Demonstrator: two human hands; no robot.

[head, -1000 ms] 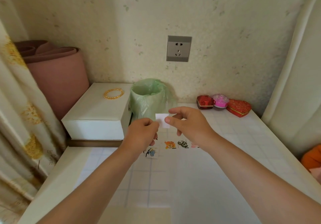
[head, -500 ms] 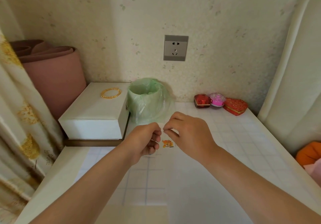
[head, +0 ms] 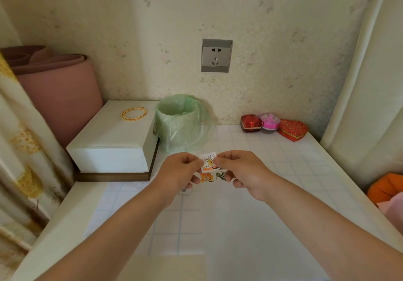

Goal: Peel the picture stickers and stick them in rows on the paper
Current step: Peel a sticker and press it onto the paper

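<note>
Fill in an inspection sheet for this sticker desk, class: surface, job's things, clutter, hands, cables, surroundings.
Surface: gridded paper on a pale table.
Job's things: picture sticker held above the paper; orange sticker and dark sticker lie on the paper below it.
Clutter: white box with gold bangles on top; green-bagged bin; red box, pink box and heart-shaped box by the wall.
Hands: left hand and right hand each pinch a side of the picture sticker.
Cables: nothing seen.
Surroundings: wall socket, rolled pink mat, curtain at left.
</note>
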